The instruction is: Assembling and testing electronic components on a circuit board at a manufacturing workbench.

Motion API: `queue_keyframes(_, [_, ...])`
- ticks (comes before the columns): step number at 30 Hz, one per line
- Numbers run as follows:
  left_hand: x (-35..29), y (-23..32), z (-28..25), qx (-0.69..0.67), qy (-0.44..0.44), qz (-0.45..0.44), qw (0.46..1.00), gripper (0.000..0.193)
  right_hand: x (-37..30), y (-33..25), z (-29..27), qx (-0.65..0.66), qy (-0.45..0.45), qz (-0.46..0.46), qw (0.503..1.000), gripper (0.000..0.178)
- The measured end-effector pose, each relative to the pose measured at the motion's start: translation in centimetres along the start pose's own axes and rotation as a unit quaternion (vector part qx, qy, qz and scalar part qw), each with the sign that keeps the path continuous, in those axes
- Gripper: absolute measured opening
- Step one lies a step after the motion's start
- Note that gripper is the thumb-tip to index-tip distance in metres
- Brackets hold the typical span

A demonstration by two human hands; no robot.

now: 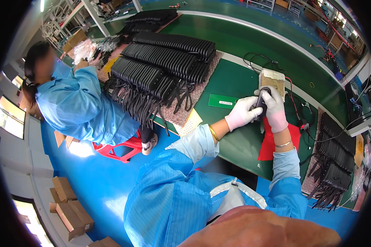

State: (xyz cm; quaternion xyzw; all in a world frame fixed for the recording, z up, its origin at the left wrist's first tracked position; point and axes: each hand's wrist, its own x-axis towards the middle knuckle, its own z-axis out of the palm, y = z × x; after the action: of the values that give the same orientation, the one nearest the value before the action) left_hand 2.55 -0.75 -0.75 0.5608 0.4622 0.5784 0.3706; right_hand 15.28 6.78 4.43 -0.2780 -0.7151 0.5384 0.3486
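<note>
Both of my hands wear white gloves and meet over the green table mat. Between them is a black oblong device (261, 102) with a rounded end; its exact kind is hard to make out. My left hand (242, 113) is closed on its left side, thumb and fingers pinching it. Around its right side wraps my right hand (275, 108), with the thumb over its upper part. Under my right wrist lies a red cloth or sheet (292, 140). A green card (221, 101) with a white label rests left of my hands.
Beyond my hands stands a beige box-like unit (272, 80) with black and red cables (292, 92). Stacked rows of black strapped items (160, 57) fill the table's left; more (336, 152) lie at right. A co-worker in blue (76, 103) sits left on a red stool (119, 152).
</note>
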Motion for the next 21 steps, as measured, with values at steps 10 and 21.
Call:
queue_keyframes(10, [-0.2, 0.6, 0.2, -0.03, 0.026, -0.059, 0.998, 0.009, -0.2, 2.3, 0.6, 0.261, 0.009, 0.04, 0.964, 0.032])
queue_keyframes(21, [-0.3, 0.5, 0.2, -0.002, 0.022, -0.036, 0.999, 0.008, -0.4, 2.3, 0.6, 0.275, 0.014, 0.044, 0.96, 0.032])
